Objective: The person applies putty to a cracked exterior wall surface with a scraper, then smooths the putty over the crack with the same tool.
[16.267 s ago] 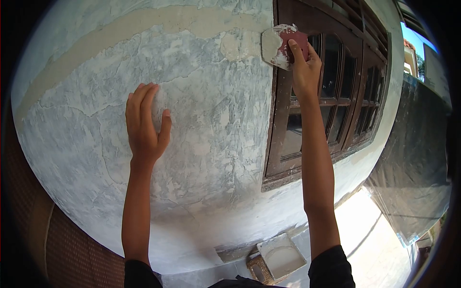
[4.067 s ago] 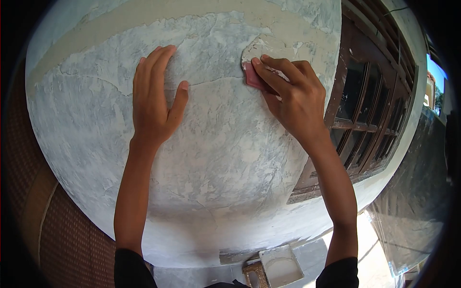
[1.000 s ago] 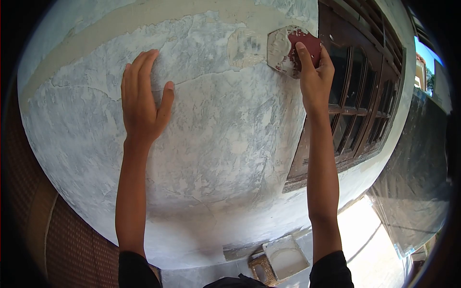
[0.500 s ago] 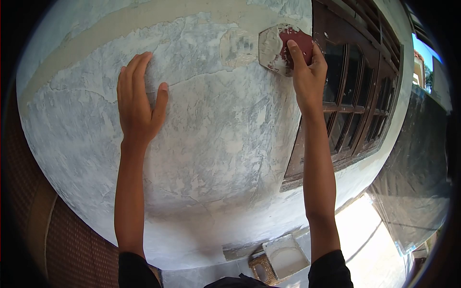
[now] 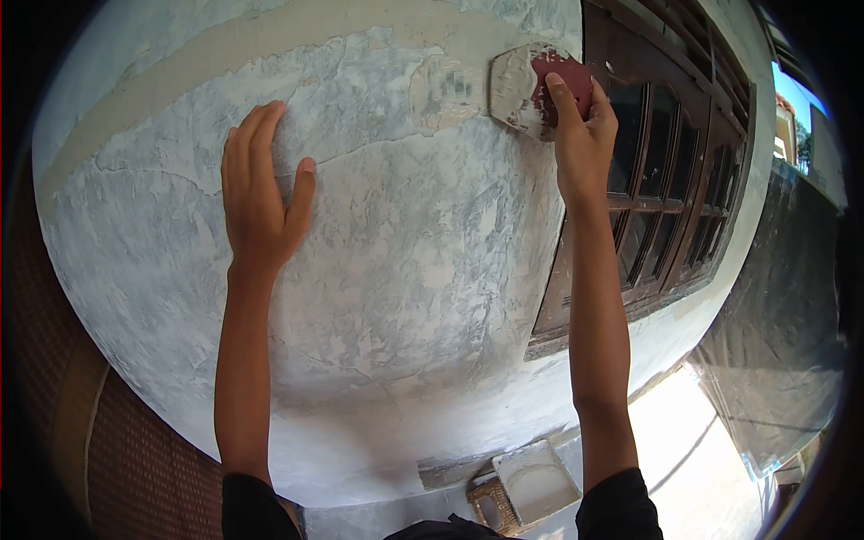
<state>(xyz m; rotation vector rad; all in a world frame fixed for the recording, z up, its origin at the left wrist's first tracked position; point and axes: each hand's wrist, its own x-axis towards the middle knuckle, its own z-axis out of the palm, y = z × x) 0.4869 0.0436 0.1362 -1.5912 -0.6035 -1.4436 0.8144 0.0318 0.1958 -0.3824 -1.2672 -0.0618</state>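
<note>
My right hand (image 5: 585, 135) grips a dark red putty scraper (image 5: 565, 79) between thumb and fingers, high up beside the window. Wet beige putty (image 5: 517, 81) coats the scraper's left part. Just left of the tool, a fresh putty patch (image 5: 443, 92) with rough marks in its middle sticks to the wall (image 5: 396, 243). My left hand (image 5: 261, 184) lies against the wall with fingers stretched and the thumb apart, holding nothing. A thin crack or ridge line runs from near that hand toward the patch.
A brown-framed window (image 5: 666, 171) with glass panes borders the wall on the right. On the floor below, a putty-smeared tray (image 5: 537, 483) rests on a woven crate (image 5: 490, 504). Dark sheeting (image 5: 774, 315) hangs at far right; brown woven panels (image 5: 148, 441) stand at lower left.
My right hand and the scraper have shifted slightly right, toward the window frame. My left hand stays almost where it was.
</note>
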